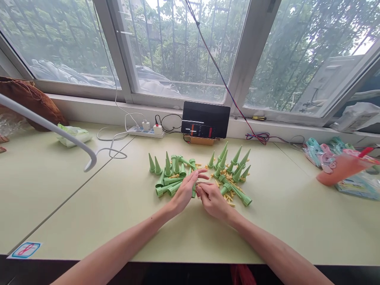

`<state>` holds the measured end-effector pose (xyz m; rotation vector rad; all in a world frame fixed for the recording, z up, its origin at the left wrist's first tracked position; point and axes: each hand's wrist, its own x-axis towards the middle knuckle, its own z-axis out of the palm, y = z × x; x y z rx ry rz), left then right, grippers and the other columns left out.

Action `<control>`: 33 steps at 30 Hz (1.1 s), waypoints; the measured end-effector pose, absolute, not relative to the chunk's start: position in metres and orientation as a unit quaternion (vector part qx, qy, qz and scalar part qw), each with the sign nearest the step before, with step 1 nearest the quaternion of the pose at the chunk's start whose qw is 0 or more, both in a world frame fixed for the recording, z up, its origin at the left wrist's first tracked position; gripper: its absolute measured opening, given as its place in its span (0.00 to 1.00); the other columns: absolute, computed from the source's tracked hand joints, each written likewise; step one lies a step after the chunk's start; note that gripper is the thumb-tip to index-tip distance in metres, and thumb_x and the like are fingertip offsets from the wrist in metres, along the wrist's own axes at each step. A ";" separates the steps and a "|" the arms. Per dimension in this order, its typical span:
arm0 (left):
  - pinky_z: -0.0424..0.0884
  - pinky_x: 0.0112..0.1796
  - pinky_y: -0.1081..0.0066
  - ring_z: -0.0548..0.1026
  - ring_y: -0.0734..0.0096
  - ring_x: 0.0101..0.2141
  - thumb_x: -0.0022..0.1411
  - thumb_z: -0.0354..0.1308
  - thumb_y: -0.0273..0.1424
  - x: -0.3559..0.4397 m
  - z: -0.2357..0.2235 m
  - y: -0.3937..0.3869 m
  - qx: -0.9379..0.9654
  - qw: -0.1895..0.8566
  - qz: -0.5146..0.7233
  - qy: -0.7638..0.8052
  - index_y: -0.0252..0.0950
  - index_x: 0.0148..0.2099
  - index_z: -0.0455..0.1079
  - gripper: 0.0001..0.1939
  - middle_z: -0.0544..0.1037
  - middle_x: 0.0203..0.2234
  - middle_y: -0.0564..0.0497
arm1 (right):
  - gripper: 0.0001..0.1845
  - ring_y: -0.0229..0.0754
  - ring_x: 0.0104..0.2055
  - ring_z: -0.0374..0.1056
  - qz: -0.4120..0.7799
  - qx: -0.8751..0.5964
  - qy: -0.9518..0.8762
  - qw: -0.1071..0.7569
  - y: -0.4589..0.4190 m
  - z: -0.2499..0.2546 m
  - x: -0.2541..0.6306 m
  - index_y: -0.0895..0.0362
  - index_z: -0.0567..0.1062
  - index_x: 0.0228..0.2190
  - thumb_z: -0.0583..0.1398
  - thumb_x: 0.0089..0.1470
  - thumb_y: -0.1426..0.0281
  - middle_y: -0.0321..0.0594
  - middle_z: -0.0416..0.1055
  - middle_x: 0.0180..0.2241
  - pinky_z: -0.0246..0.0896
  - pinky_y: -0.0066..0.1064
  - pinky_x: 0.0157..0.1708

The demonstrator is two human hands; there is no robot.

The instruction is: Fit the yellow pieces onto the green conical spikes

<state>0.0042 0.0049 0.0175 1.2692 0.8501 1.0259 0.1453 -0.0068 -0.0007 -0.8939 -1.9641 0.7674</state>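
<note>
My left hand (pixel 186 189) is over the middle of the pile, its fingers reaching right and its thumb side hidden. It grips a green plastic cone spike (pixel 193 193), of which only a short part shows beside the palm. Right against it, my right hand (pixel 213 197) is closed in a pinch at the spike; what sits between its fingertips is too small to make out. Green spikes (pixel 172 189) lie to the left, with several others upright behind them. Further green spikes (pixel 236 174) stand to the right, among small yellow plastic pieces (pixel 229 197).
Behind the pile, a black tablet (pixel 206 114) and a phone (pixel 202 131) lean on a cardboard stand. A power strip (pixel 147 133) with cables is left of them. An orange drink cup (pixel 341 168) stands far right; a white curved arm (pixel 59 130) crosses the left.
</note>
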 end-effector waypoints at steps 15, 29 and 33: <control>0.71 0.42 0.67 0.75 0.59 0.46 0.71 0.44 0.48 0.001 0.010 0.002 0.666 0.486 0.460 0.331 0.40 0.58 0.71 0.25 0.75 0.50 0.44 | 0.27 0.27 0.16 0.40 0.744 -0.323 -0.493 0.314 -0.006 0.008 0.148 0.55 0.61 0.23 0.63 0.54 0.47 0.25 0.50 0.17 0.36 0.22 0.12; 0.67 0.27 0.74 0.77 0.58 0.42 0.69 0.46 0.50 0.008 0.016 0.002 0.531 0.614 0.465 0.353 0.39 0.57 0.69 0.26 0.74 0.43 0.45 | 0.27 0.30 0.12 0.46 0.600 -0.356 -0.622 0.355 -0.005 -0.004 0.145 0.55 0.62 0.20 0.53 0.63 0.51 0.27 0.51 0.15 0.43 0.26 0.11; 0.63 0.24 0.75 0.76 0.60 0.40 0.67 0.47 0.49 0.010 0.016 0.001 0.493 0.636 0.464 0.372 0.38 0.56 0.70 0.25 0.75 0.42 0.44 | 0.23 0.36 0.21 0.56 0.400 -0.370 -0.739 0.395 -0.007 0.001 0.146 0.56 0.64 0.20 0.51 0.66 0.61 0.33 0.59 0.17 0.54 0.29 0.23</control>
